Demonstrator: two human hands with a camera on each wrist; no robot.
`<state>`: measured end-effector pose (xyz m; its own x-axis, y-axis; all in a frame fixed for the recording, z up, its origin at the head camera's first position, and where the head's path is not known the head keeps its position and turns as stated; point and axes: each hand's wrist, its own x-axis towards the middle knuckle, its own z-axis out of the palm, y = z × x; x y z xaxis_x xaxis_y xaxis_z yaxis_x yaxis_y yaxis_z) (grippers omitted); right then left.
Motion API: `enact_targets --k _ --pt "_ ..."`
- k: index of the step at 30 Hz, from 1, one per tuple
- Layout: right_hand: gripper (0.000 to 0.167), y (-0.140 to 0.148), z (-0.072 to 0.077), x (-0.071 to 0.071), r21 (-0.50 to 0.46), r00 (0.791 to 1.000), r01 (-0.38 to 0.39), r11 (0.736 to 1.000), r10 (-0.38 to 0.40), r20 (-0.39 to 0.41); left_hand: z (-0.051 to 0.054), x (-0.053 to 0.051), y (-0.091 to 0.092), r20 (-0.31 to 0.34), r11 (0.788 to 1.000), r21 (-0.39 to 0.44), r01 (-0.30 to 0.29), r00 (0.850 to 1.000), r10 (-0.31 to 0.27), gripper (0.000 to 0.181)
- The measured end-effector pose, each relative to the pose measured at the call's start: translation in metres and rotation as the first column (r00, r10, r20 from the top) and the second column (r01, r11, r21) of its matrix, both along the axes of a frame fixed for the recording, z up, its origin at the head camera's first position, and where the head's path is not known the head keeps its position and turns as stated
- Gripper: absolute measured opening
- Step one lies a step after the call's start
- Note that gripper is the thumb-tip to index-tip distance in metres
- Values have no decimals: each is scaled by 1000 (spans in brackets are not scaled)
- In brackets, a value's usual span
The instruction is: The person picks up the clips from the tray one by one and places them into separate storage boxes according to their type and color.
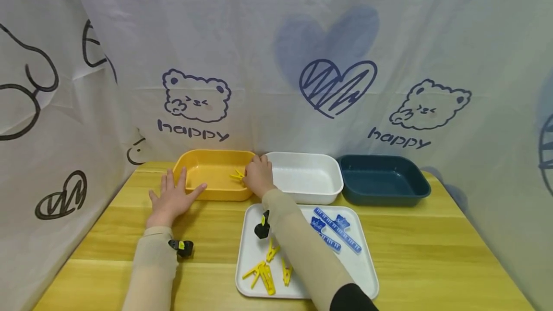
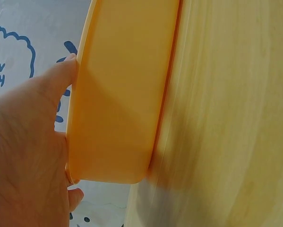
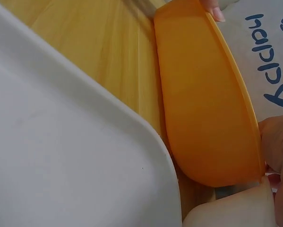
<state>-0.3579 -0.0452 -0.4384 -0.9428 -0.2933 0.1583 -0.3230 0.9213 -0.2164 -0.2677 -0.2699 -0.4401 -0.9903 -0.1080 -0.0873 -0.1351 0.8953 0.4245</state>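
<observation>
The left hand (image 1: 174, 200) is spread out with straight fingers, touching the left end of a bright orange-yellow plastic bin (image 1: 220, 196) with round corners. The right hand (image 1: 259, 176) is bent down over that bin's right end. A small yellow plastic clip (image 1: 237, 175) is inside the bin, right by the right hand's fingers, but I cannot tell if they pinch it or have let it go. Make the right hand the middle of a clock, with twelve pointing away from the person: the clip is at nine, and the left hand sits between eight and nine. The clip looks light and hard, and probably smooth and springy, so it should not break easily; the two legs look like the best spot to pinch. At three o'clock is one white plastic bin (image 1: 308, 198), then one dark blue-green plastic bin (image 1: 382, 200), making three bins. At five is one flat white tray (image 1: 364, 272). On it, near six, I count four more yellow clips (image 1: 268, 280), bunched close, so five in all. At four are two long blue patterned strips (image 1: 338, 231) and two blue crown-shaped pieces (image 1: 318, 224); the right arm may hide more.
</observation>
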Motion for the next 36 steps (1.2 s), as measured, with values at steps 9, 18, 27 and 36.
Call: enact_targets --k 9,18,27,36 --pt "23 -8 4 -7 63 999 14 998 -17 39 2 1 -2 -9 1000 11 -3 1000 3 103" --pt "20 -11 3 -15 94 999 17 995 -20 39 1 1 -2 -1 1000 17 0 1000 0 103" --pt "27 -17 2 -16 156 998 48 987 -54 34 1 1 -2 11 1000 19 0 1000 0 102" --pt "26 -24 -3 -22 224 998 48 973 -54 22 -1 -2 -3 13 1000 11 -13 1000 13 103"
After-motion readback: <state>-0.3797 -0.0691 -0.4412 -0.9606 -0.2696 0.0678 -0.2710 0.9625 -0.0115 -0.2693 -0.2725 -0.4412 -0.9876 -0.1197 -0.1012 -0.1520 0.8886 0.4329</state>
